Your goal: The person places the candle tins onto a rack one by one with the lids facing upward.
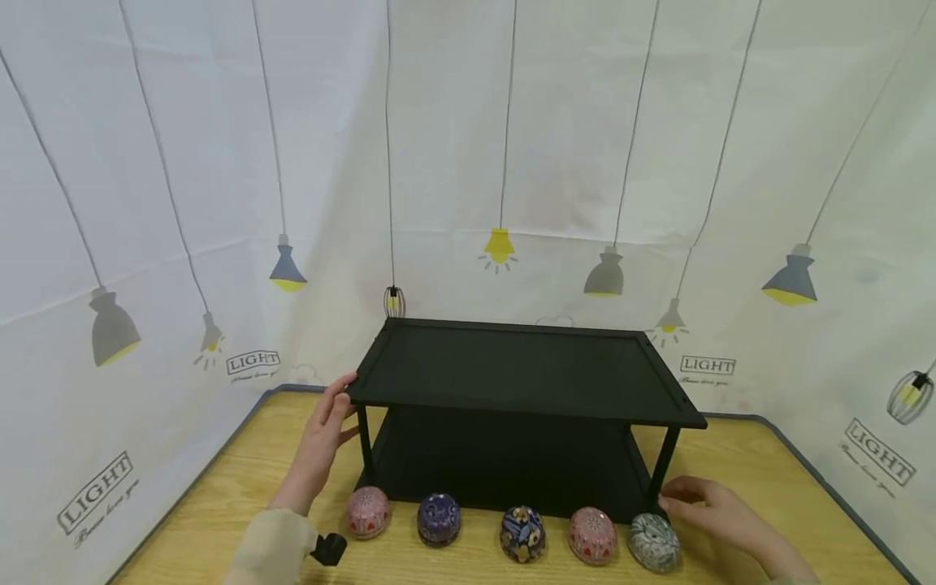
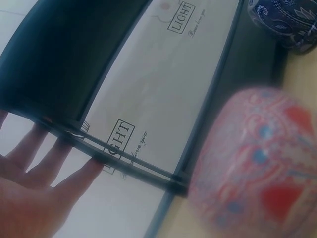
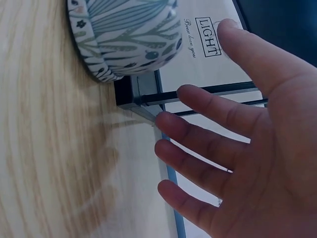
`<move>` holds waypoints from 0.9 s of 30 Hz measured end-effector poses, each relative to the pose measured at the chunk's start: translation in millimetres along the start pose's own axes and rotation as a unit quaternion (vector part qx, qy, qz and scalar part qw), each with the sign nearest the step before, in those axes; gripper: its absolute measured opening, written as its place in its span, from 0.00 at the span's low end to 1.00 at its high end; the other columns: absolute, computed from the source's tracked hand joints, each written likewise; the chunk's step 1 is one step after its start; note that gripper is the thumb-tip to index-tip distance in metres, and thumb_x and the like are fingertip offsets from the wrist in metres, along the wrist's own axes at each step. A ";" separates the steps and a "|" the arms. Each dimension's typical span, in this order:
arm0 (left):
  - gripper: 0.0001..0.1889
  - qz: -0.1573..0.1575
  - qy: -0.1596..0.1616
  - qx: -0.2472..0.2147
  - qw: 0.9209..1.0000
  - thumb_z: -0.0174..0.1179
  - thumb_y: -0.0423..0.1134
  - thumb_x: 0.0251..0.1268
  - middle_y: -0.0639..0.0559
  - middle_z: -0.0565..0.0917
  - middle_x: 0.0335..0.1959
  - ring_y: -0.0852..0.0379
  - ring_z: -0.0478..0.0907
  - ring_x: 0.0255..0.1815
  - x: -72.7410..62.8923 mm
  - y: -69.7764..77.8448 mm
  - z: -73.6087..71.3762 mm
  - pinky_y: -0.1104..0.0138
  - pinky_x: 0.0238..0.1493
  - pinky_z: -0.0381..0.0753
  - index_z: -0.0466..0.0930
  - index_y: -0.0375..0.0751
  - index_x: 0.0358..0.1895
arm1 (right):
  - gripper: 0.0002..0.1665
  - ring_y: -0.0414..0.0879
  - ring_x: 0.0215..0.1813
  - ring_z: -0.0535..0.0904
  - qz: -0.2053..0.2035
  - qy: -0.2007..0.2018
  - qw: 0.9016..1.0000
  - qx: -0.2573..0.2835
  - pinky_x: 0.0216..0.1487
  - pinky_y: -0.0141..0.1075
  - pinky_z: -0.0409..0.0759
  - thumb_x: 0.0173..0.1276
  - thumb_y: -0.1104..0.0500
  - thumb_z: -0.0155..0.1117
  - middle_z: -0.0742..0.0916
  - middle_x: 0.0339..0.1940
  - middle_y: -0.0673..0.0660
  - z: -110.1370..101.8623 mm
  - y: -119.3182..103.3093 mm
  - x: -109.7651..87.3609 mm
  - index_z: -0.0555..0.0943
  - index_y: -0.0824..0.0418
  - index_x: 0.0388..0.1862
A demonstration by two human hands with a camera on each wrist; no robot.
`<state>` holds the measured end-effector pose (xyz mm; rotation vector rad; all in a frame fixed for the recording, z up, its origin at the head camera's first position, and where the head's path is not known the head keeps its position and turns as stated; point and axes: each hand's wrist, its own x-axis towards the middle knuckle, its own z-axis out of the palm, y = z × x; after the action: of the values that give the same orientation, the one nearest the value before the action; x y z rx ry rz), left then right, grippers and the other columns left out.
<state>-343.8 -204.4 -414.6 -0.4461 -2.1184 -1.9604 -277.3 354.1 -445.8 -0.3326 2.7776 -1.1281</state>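
A black two-tier shelf stands on the table. My left hand is at its front left corner; in the left wrist view the fingers are extended, their tips against the shelf's side. Beside the front right post is my right hand. The right wrist view shows its fingers spread, with nothing held. In front of the shelf is a row of round patterned tins: pink, purple, dark floral, another pink and a grey-white leafy one nearest my right hand.
The wooden table has a dark blue edge. White cloth printed with hanging lamps rises behind and on both sides. A small black object is at my left sleeve.
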 end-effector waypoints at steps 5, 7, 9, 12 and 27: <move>0.24 -0.002 0.004 0.005 1.000 0.38 0.49 0.80 0.40 0.56 0.73 0.35 0.60 0.68 -0.3 -0.4 -2.1 0.37 0.61 0.64 0.56 0.48 0.74 | 0.23 0.55 0.48 0.79 -0.011 -0.003 1.000 0.009 0.44 0.45 0.79 0.73 0.52 0.58 0.84 0.47 0.59 1.5 -1.8 2.1 0.78 0.71 0.54; 0.24 -0.001 0.005 0.005 1.000 0.38 0.50 0.80 0.40 0.56 0.73 0.35 0.60 0.68 -0.6 -0.4 -2.7 0.37 0.61 0.64 0.56 0.48 0.74 | 0.23 0.55 0.48 0.79 -0.025 -0.008 1.000 0.011 0.44 0.44 0.79 0.73 0.53 0.58 0.84 0.48 0.60 2.7 -3.0 2.1 0.78 0.72 0.54; 0.25 0.000 0.005 0.005 1.000 0.38 0.50 0.80 0.40 0.56 0.73 0.35 0.60 0.68 -1.1 -0.2 -3.0 0.37 0.61 0.64 0.56 0.48 0.74 | 0.23 0.54 0.47 0.80 -0.042 -0.016 0.999 0.011 0.43 0.42 0.79 0.72 0.54 0.59 0.84 0.48 0.61 3.7 -3.9 1.4 0.78 0.72 0.54; 0.25 -0.002 0.001 0.006 1.000 0.38 0.50 0.80 0.39 0.55 0.73 0.35 0.59 0.68 -2.0 -0.4 -3.4 0.37 0.61 0.63 0.55 0.47 0.74 | 0.23 0.54 0.46 0.80 -0.064 -0.029 0.997 0.012 0.42 0.40 0.79 0.72 0.55 0.60 0.83 0.49 0.64 4.6 -4.6 -0.4 0.77 0.73 0.55; 0.25 -0.005 -0.007 0.004 1.000 0.37 0.49 0.81 0.40 0.55 0.72 0.36 0.58 0.69 -2.2 2.6 0.2 0.37 0.62 0.62 0.55 0.47 0.75 | 0.34 0.60 0.50 0.77 -0.108 -0.083 0.990 0.048 0.43 0.64 0.75 0.62 0.58 0.71 0.79 0.55 0.71 5.6 1.4 -3.3 0.72 0.73 0.63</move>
<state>-340.8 -204.3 -413.1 -0.4514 -2.1409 -1.9580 -273.3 352.1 -450.7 -0.6974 2.5809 -1.2119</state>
